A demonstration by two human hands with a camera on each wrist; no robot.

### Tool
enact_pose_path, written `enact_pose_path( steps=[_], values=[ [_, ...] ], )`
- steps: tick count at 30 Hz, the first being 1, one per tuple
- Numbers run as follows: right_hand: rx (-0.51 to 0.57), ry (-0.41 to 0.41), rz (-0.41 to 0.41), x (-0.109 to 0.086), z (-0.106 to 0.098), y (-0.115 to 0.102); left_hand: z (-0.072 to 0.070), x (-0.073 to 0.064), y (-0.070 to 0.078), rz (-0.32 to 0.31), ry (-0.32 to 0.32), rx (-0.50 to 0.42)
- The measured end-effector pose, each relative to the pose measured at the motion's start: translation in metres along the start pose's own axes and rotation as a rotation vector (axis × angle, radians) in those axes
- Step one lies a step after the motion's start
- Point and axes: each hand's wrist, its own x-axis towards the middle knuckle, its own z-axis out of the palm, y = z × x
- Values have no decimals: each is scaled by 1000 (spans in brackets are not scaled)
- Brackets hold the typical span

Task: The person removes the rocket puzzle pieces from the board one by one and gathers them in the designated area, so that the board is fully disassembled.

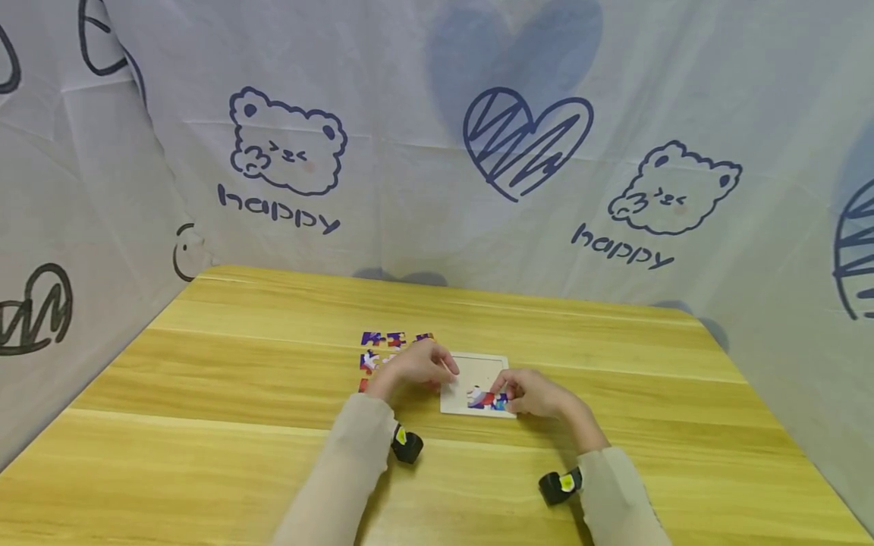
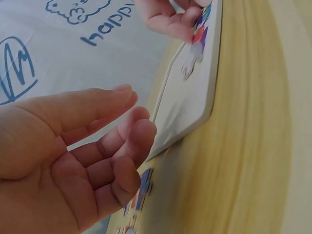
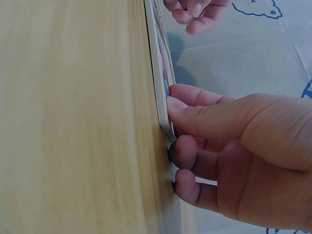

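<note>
Puzzle tray (image 1: 478, 371) lies flat on the counter (image 1: 239, 394), a few coloured pieces (image 1: 488, 400) seated along its near edge. Right hand (image 1: 529, 392) pinches the tray's near right corner, thumb on the rim, fingers curled beneath. Left hand (image 1: 416, 365) hovers beside the tray's left edge, fingers relaxed, holding nothing; loose pieces (image 1: 382, 345) lie just left. Advice: keep the tray pinned flat, press each piece level, align tabs before pushing.

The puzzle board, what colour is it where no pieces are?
White; the puzzle board shows it best in the head view.
</note>
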Motion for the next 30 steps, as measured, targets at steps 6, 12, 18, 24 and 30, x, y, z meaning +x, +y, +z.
enact_pose_path(
  steps=[6, 12, 18, 24, 30],
  values=[
    [-24, 1, 17, 1, 0, 1, 9, 6, 3, 4, -22, 50],
    [-37, 2, 21, 1, 0, 2, 16, 11, 5, -8, -52, 73],
    [-33, 3, 19, 0, 0, 2, 19, 12, 9, -35, -80, 81],
    [-13, -1, 5, 0, 0, 3, 21, 13, 10, -74, -85, 107],
    [-4, -3, -5, 1, 0, 3, 23, 12, 11, -61, -91, 113]
  ],
)
